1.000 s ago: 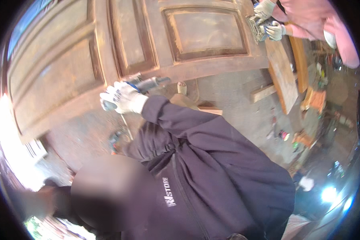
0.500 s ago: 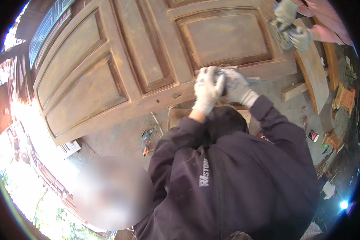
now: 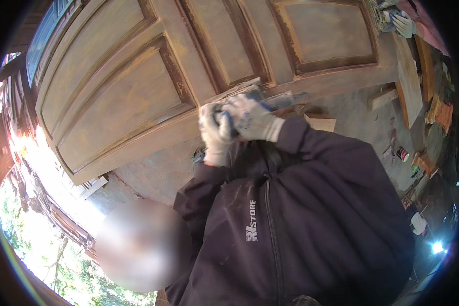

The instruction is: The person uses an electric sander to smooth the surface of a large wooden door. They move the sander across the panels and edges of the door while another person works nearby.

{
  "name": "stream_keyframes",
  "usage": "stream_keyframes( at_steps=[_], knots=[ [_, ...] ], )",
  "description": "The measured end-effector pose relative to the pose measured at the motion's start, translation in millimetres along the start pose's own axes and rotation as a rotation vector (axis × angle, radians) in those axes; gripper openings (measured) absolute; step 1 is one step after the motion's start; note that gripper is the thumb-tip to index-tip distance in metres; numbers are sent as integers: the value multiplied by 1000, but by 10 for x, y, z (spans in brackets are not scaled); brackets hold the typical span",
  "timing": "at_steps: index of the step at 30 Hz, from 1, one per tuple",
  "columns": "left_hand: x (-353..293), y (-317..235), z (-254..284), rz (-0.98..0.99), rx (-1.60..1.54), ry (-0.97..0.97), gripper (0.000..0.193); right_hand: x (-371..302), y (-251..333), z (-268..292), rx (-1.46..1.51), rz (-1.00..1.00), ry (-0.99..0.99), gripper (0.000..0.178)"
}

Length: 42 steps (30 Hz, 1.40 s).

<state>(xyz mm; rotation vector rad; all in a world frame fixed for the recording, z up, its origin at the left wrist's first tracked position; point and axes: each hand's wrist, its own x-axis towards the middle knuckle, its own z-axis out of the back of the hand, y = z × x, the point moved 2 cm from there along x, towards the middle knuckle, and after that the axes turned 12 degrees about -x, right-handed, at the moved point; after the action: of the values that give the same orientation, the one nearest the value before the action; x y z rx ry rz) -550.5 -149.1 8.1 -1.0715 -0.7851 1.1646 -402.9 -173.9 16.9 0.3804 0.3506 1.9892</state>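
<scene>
A large brown wooden door (image 3: 188, 56) with several recessed panels lies in front of me, its finish patchy and dusty. On its near edge rests a grey power sander (image 3: 253, 87), whose flat front lies along the wood and whose narrow end sticks out to the right. My left hand (image 3: 215, 131), in a white work glove, is wrapped round the sander's left end. My gloved right hand (image 3: 251, 120) closes over the top of its body, close beside the left. Between them the hands hide most of the tool.
At the upper right another person's gloved hand (image 3: 404, 24) is on a similar tool at the door's far corner. Boards (image 3: 409, 81) and wood offcuts (image 3: 383, 99) lie on the right. A small can (image 3: 402, 154) sits on the floor. A blue panelled door (image 3: 48, 30) stands far left.
Both my hands have moved left along the door's near edge with the sander. The view has shifted too, so the door's panels sit further right. The other person's hands appear nearer the upper right rim.
</scene>
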Motion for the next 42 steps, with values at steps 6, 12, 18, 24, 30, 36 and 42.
stream_keyframes(
  at_steps=[6,12,18,24,30,36,42],
  knots=[
    [-285,763,1502,122,-101,-260,42,1022,1198,-751,-145,93,-31,28],
    [-144,749,1597,102,77,-26,50,1016,1229,-807,-26,-6,46,32],
    [221,-10,216,-8,17,322,42,11,264,-81,4,-232,-25,55],
    [614,-459,-1112,-90,-182,505,40,-904,-588,418,-192,-477,-91,69],
    [1833,-566,-1433,-137,-197,427,33,-74,-1439,686,-131,-537,-221,69],
    [3364,-489,-1485,-209,-2,232,40,1153,-2324,951,-264,-585,-294,63],
    [4189,-175,-1413,-531,629,-85,18,2062,-2786,906,-295,-643,-138,65]
  ],
)
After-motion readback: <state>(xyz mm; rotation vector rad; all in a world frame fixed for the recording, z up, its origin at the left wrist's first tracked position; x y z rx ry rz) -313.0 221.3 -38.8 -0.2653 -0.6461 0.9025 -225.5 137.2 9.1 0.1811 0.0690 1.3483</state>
